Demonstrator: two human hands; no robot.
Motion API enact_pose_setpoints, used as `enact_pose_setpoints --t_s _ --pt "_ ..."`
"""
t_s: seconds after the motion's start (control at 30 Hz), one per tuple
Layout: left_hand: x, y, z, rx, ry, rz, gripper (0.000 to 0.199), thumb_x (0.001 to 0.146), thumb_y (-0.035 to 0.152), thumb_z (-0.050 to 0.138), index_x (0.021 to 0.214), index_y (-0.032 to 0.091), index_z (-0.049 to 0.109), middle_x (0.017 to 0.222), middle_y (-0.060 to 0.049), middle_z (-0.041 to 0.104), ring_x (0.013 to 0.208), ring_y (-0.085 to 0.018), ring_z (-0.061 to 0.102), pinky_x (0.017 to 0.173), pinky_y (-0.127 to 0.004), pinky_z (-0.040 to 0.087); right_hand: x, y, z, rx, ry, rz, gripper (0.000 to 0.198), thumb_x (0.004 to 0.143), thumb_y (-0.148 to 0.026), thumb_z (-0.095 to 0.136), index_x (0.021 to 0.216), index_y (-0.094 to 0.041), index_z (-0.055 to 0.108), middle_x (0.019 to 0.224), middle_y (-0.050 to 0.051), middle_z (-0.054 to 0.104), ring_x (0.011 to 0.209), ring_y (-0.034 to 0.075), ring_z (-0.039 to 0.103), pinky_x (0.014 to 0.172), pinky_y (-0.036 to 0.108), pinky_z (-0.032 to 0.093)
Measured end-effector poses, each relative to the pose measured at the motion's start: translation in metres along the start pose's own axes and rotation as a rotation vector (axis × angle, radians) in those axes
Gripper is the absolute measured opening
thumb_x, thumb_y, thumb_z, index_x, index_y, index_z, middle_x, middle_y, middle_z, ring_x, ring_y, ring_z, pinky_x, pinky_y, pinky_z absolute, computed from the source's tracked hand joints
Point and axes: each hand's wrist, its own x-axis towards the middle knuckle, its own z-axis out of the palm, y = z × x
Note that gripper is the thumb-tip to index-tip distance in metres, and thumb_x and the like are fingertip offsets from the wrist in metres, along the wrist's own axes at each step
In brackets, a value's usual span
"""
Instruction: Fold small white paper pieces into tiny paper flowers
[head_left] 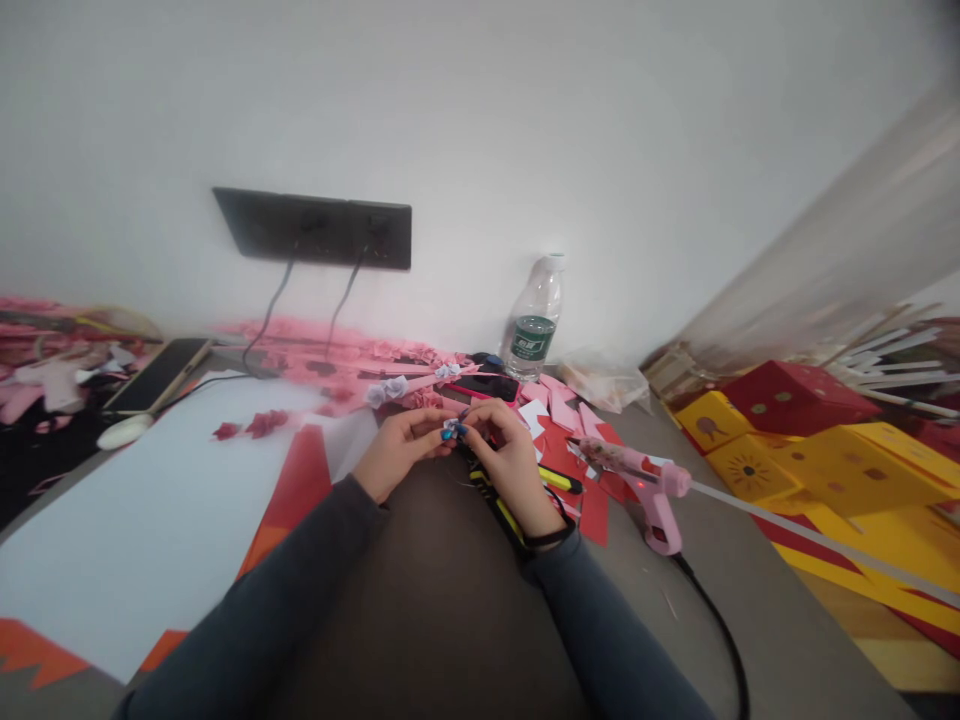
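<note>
In the middle of the head view, my left hand [399, 446] and my right hand [511, 462] meet fingertip to fingertip. Thumbs and forefingers of both pinch a small pale paper piece [451, 427], partly covered by the fingers; its exact shape is too small to tell. Just beyond the hands lie whitish paper flowers [387, 390] and pink paper flowers [420, 398]. A black-and-yellow tool [496, 508] lies under my right wrist, and a yellow-and-black cutter [561, 480] sits to its right.
A pink glue gun [637, 470] with a long glue stick and a black cord stands at the right. Behind are a water bottle [534, 325] and a plastic bag [604, 380]. White sheets [172, 500] cover the left; red paper scraps [596, 510] and yellow boxes [757, 465] lie right.
</note>
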Motion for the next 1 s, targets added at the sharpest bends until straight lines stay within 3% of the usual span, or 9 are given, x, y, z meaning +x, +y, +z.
enact_pose_setpoints --t_s 0.27,0.43,0.57,0.77,1.0 --pt "-0.0012 0.0003 0.0011 0.057 0.016 0.014 0.046 0.066 0.036 0.086 0.105 0.013 0.076 0.092 -0.009 0.078 0.08 -0.017 0.071 0.082 -0.033 0.059 0.0021 0.0034 -0.0029 0.321 -0.111 0.203 0.031 0.081 -0.051 0.071 0.078 -0.021 0.063 0.093 0.006 0.062 0.09 0.022 0.06 0.08 0.036 0.051" --pt "-0.0024 0.0021 0.0014 0.08 -0.036 0.016 0.041 0.07 0.036 0.083 0.104 0.013 0.077 0.091 -0.009 0.078 0.079 -0.016 0.071 0.081 -0.031 0.059 -0.0005 0.0007 -0.0001 0.628 -0.164 0.417 0.036 0.073 -0.049 0.079 0.084 -0.023 0.056 0.084 0.0 0.059 0.072 0.016 0.057 0.068 0.031 0.05" --pt "-0.003 0.0032 0.0007 0.096 -0.06 0.009 0.041 0.07 0.037 0.083 0.103 0.013 0.077 0.091 -0.01 0.078 0.078 -0.016 0.071 0.079 -0.029 0.059 -0.0014 -0.0038 0.0 0.763 -0.191 0.456 0.038 0.072 -0.042 0.082 0.087 -0.024 0.052 0.087 -0.001 0.058 0.071 0.014 0.058 0.067 0.028 0.05" --pt "-0.0029 0.0032 0.0009 0.094 -0.086 0.011 0.042 0.07 0.04 0.083 0.102 0.013 0.077 0.088 -0.01 0.077 0.079 -0.017 0.071 0.08 -0.03 0.059 -0.0009 -0.0043 -0.0005 0.674 -0.174 0.402 0.036 0.075 -0.044 0.079 0.086 -0.024 0.051 0.081 -0.003 0.055 0.069 0.014 0.057 0.066 0.028 0.05" --pt "-0.001 0.0011 -0.0007 0.057 -0.014 -0.004 0.046 0.074 0.04 0.08 0.111 0.015 0.073 0.091 -0.008 0.075 0.074 -0.015 0.07 0.074 -0.029 0.059 -0.0008 0.0026 0.0029 0.478 -0.075 0.321 0.032 0.082 -0.054 0.069 0.087 -0.023 0.059 0.078 0.0 0.06 0.07 0.016 0.058 0.066 0.029 0.049"
